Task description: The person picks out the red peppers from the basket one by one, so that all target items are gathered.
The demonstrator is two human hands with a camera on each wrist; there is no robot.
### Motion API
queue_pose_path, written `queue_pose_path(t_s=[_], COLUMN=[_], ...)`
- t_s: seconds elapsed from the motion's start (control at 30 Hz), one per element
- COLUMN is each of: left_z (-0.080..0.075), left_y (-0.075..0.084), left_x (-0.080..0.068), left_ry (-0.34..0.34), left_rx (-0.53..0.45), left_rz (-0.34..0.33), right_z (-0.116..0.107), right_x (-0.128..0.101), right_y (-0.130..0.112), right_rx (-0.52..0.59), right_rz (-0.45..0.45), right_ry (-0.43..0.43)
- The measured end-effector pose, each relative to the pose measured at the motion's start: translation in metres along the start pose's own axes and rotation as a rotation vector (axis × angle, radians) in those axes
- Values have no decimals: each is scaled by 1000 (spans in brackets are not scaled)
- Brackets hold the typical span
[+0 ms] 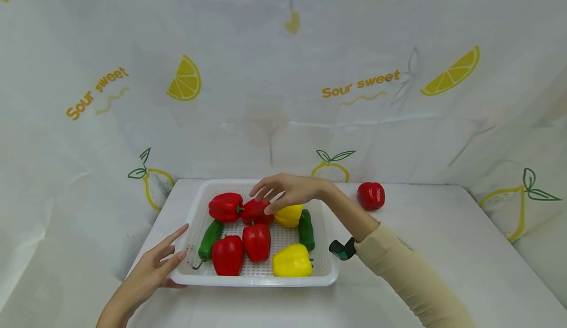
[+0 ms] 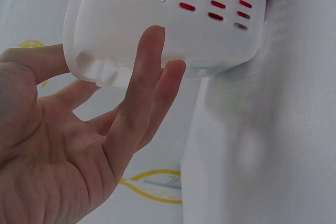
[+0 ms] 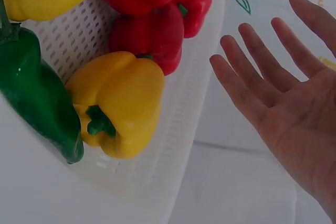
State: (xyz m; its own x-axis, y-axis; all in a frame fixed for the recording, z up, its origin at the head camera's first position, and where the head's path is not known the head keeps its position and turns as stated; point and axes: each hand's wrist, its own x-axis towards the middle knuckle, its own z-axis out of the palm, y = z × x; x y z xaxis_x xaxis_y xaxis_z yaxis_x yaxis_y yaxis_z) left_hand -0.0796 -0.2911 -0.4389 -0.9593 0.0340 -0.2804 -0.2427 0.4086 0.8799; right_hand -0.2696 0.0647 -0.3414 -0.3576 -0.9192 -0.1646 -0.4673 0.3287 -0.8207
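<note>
Reference landmark: the rectangular white perforated plastic basket [image 1: 254, 282], which sits on the white worktop [image 1: 443, 242].

Left hand [image 1: 152, 265]: located at the left edge of the basket. Fingers are extended and apart, with some along the outer wall near the rim. The grip is wide and has no closed hold on the basket; the pressure applied cannot be told.

Right hand [image 1: 288, 190]: raised over the far side of the basket. Fingers are spread and slightly bent; the grip is wide and carries nothing. Below it in the head view are a glossy red bell pepper [image 1: 256, 216] and a blocky yellow bell pepper [image 1: 290, 216], both inside the basket at its far side.

Remaining basket contents: a red pepper at the far left [image 1: 225, 207], a red pepper at the centre [image 1: 256, 243], a red pepper at the near left [image 1: 228, 255], a yellow pepper at the near right [image 1: 292, 261], a long green pepper along the left side [image 1: 210, 240] and a second green pepper along the right side [image 1: 306, 230].

Outside the basket: a single shiny red bell pepper [image 1: 371, 196] rests on the worktop, to the right of the basket and apart from it. A white sheet with yellow lemon prints [image 1: 248, 72] hangs behind the basket.
</note>
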Motion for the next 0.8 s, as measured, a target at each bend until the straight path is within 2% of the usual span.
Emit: queue_pose_path(t_s=[0.17,0.47,0.8], left_z=[-1,-1,1], left_y=[0,0,0], left_x=[0,1,-1], left_ry=[0,3,8], left_rx=[2,-1,-11], left_rz=[11,-2,7], right_z=[6,16,23], right_x=[13,28,38], right_y=[5,20,25], right_rx=[18,121,36], right_rz=[8,121,163], right_ry=[-59,-152,-220])
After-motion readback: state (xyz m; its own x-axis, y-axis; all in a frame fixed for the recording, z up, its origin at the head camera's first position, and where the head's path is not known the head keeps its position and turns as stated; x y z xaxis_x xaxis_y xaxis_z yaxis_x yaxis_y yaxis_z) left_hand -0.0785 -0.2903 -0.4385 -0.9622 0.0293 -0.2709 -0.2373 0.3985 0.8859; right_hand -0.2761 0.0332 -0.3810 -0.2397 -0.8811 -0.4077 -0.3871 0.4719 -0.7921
